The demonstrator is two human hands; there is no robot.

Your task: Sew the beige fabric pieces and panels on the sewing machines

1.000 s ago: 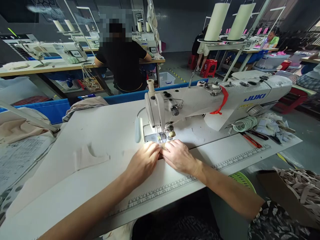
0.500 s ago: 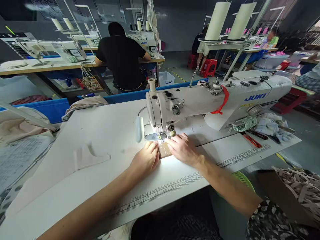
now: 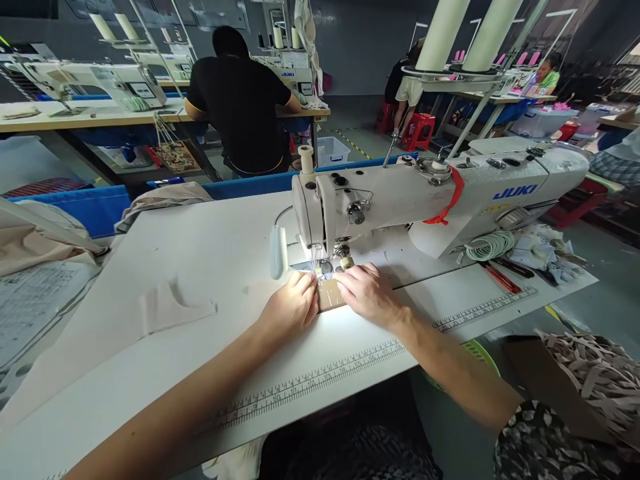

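A white JUKI sewing machine [image 3: 425, 197] stands on the white table [image 3: 210, 247]. A small tan fabric piece [image 3: 327, 294] lies under its presser foot [image 3: 325, 269], lit by the machine lamp. My left hand [image 3: 291, 306] presses flat on the left side of the piece, fingers together. My right hand [image 3: 367, 293] presses on its right side, fingertips close to the foot. Both hands rest on the fabric just in front of the needle.
A beige cut fabric piece [image 3: 167, 307] lies on the table to the left. Red-handled snips [image 3: 500, 277] and scraps sit under the machine arm on the right. A box of tan strips [image 3: 590, 373] is at lower right. A person in black [image 3: 243, 100] works at the table behind.
My hands moved apart and slightly toward the presser foot, uncovering the tan piece between them. The view shifted a little.
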